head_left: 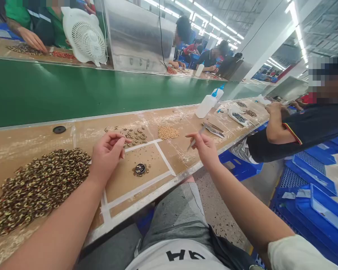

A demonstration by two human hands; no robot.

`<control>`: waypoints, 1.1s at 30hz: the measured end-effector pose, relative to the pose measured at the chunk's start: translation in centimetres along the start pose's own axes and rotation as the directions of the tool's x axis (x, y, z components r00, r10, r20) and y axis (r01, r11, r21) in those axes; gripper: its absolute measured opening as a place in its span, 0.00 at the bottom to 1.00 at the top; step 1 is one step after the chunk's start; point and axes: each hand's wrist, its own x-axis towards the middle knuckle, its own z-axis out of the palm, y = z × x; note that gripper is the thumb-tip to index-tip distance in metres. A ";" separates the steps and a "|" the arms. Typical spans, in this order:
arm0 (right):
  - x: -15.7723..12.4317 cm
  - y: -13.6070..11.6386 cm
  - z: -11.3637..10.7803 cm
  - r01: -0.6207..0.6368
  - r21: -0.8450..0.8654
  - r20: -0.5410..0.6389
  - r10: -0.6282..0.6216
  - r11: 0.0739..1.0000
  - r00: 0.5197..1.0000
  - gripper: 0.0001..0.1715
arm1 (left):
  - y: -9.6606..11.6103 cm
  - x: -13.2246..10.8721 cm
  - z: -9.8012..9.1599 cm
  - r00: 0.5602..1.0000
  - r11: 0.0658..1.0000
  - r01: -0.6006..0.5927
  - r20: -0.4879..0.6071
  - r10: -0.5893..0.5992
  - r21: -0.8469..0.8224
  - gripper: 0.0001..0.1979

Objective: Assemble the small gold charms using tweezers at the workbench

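Note:
My left hand [108, 152] is over the bench, thumb and fingertips pinched together beside scattered small brassy pieces [136, 135]. Whatever sits in that pinch is too small to make out. My right hand [205, 148] is closed on a thin grey tool [192, 144], slanting down toward the bench; its exact kind is unclear. Between the hands, a small round dish of dark glossy liquid [140, 169] stands inside a white-taped rectangle. A patch of small tan beads [168, 132] lies behind the tape.
A large heap of dark and yellow pieces [42, 183] covers the left. Metal tools [213, 129], white bottles [206, 106] and a bag of dark pieces [238, 117] lie rightward. Behind runs a green belt [101, 90]. A co-worker [298, 131] is close at right, near blue crates [312, 210].

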 end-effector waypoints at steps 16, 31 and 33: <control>2.7 5.0 7.9 -0.051 -0.052 -0.075 0.047 0.997 0.996 0.28 | -1.7 1.0 0.1 0.995 0.995 0.074 0.072 -0.069 -0.067 0.09; 2.4 5.1 8.1 -0.003 -0.072 -0.057 -0.001 0.997 0.998 0.23 | -2.0 0.8 0.2 0.982 0.994 0.108 0.151 -0.110 0.018 0.09; 2.4 5.1 8.1 -0.028 -0.084 -0.060 0.023 0.996 0.998 0.26 | -1.8 0.8 0.3 0.982 0.994 0.112 0.153 -0.113 0.020 0.09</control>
